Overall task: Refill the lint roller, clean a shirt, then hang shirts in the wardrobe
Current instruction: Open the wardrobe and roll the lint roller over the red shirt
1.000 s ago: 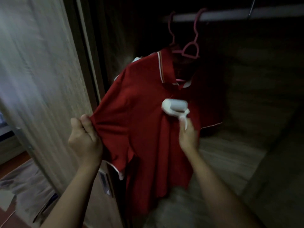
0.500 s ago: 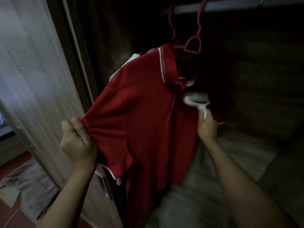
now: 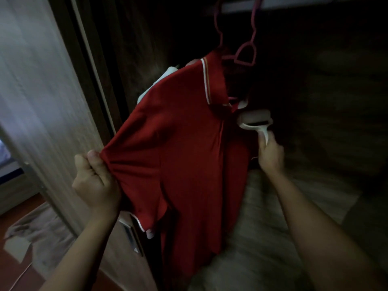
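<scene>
A red polo shirt [image 3: 184,148] with a white-edged collar hangs on a pink hanger [image 3: 244,53] from the wardrobe rail [image 3: 304,1]. My left hand [image 3: 96,181] pinches the shirt's left sleeve and pulls it out to the side. My right hand [image 3: 269,154] holds the white handle of a lint roller [image 3: 255,118]. The roll rests against the shirt just below the collar, at the right of the placket. A second pink hanger hook [image 3: 218,24] hangs beside the first.
The pale wooden wardrobe door [image 3: 42,101] stands open at the left, its metal handle plate [image 3: 131,234] just behind the sleeve. The wardrobe's wooden floor [image 3: 252,238] lies below the shirt. A beige cloth [image 3: 37,234] lies on the red floor outside.
My right hand has carried the lint roller from mid-chest up and to the right, to just under the collar. My left hand keeps its hold on the sleeve.
</scene>
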A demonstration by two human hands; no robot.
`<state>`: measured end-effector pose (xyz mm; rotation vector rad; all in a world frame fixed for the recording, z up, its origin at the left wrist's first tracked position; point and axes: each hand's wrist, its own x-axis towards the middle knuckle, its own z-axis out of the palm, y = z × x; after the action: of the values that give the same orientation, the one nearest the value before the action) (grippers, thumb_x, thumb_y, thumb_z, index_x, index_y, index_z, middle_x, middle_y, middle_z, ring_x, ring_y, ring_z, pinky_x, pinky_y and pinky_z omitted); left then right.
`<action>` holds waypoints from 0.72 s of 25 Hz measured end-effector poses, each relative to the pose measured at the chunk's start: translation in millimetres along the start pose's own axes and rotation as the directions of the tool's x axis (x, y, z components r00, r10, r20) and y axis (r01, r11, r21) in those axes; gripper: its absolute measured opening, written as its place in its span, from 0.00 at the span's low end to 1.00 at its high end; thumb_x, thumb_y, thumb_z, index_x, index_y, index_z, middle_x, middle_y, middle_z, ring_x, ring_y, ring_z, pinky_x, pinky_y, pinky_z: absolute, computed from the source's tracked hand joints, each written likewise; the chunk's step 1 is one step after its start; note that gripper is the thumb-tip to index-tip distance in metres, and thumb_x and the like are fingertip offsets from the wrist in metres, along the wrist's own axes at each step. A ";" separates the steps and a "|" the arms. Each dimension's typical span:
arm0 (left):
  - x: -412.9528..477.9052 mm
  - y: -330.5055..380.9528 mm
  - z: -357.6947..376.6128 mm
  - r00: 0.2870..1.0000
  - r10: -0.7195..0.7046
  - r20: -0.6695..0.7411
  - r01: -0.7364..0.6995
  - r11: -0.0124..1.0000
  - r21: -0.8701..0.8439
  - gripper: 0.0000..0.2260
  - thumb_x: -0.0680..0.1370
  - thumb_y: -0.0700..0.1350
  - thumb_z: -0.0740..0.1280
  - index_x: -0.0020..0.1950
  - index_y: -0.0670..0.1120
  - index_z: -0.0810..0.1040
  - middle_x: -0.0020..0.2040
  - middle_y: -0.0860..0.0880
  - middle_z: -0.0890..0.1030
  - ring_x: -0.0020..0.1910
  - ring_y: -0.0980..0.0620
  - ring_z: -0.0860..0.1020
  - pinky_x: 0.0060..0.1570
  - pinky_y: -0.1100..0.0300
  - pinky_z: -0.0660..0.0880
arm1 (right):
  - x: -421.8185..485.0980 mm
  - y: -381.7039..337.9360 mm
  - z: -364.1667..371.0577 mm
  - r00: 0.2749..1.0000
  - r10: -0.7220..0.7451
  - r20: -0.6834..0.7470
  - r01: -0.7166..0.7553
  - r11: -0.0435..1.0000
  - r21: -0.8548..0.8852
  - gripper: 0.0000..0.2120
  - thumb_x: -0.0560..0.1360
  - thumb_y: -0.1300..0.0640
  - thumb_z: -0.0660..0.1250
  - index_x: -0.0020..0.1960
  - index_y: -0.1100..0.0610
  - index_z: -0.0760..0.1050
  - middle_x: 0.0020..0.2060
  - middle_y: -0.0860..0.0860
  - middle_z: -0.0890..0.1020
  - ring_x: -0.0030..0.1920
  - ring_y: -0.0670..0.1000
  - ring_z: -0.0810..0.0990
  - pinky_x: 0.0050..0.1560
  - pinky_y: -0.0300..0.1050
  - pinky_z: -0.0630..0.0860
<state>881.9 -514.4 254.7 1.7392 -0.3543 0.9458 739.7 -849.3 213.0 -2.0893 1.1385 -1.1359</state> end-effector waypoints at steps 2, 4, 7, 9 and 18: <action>1.3 -2.6 0.2 1.000 0.011 0.006 -0.011 1.000 -0.002 0.14 0.82 0.41 0.53 0.41 0.35 0.68 0.29 0.46 0.64 0.28 0.49 0.64 0.32 0.59 0.50 | -8.8 19.3 13.1 0.976 0.088 0.200 -0.058 0.987 -0.150 0.20 0.80 0.47 0.52 0.66 0.58 0.68 0.53 0.68 0.79 0.52 0.67 0.78 0.45 0.51 0.70; 1.9 -5.9 1.5 1.000 0.024 0.008 -0.024 1.000 0.009 0.14 0.82 0.41 0.52 0.41 0.35 0.67 0.29 0.46 0.63 0.28 0.48 0.65 0.33 0.58 0.53 | -28.0 37.7 26.9 0.932 0.167 0.322 -0.105 0.974 -0.201 0.21 0.80 0.46 0.52 0.67 0.56 0.67 0.55 0.67 0.78 0.54 0.65 0.77 0.50 0.52 0.72; 1.6 -7.3 2.4 1.000 0.012 0.005 -0.012 1.000 -0.008 0.14 0.82 0.42 0.52 0.42 0.36 0.67 0.29 0.47 0.63 0.28 0.47 0.65 0.32 0.57 0.54 | -49.1 19.0 33.7 0.973 0.009 0.231 -0.016 1.000 0.027 0.15 0.80 0.48 0.53 0.57 0.57 0.71 0.37 0.59 0.79 0.36 0.59 0.77 0.36 0.48 0.70; 1.5 -8.7 3.0 1.000 -0.019 0.008 0.019 1.000 -0.002 0.14 0.82 0.43 0.52 0.42 0.36 0.68 0.30 0.47 0.64 0.29 0.47 0.66 0.32 0.58 0.53 | -59.7 -8.5 30.8 0.988 -0.127 0.088 0.104 0.969 0.223 0.10 0.81 0.51 0.53 0.48 0.55 0.70 0.28 0.54 0.73 0.28 0.49 0.73 0.30 0.44 0.65; 2.0 -11.6 0.8 0.999 -0.007 0.045 0.006 1.000 0.016 0.15 0.83 0.46 0.50 0.43 0.39 0.68 0.30 0.43 0.67 0.29 0.46 0.67 0.31 0.53 0.61 | -195.4 78.4 103.3 0.805 -0.069 0.590 0.153 0.984 -0.093 0.54 0.59 0.20 0.29 0.58 0.54 0.74 0.44 0.60 0.84 0.44 0.60 0.83 0.44 0.53 0.76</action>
<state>891.0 -510.2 248.3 1.7777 -0.3712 0.9081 734.3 -720.9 16.9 -2.3939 0.8088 -0.3893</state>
